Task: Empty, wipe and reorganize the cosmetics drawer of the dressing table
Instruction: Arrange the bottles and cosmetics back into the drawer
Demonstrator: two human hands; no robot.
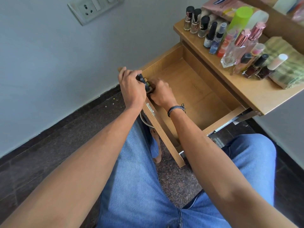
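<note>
Wooden and pulled open at mid-frame, the drawer [197, 96] has both hands at its left front corner: left hand [131, 87] curled round a black tube [142, 81], right hand [160, 94] bunched against it, grip unclear, while cosmetic bottles [230, 40] crowd the tabletop [246, 91] at upper right.

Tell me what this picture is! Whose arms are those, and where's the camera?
No machine here, just a person. The camera sits on their head and looks down, so you see their own arms and their legs in blue jeans. The left hand grips small dark tubes at a corner of the open wooden drawer. The right hand meets them there, but its fingers are hidden. The rest of the drawer looks bare. On the tabletop beside it stand nail polish bottles, a green cup and a folded green cloth.
</note>
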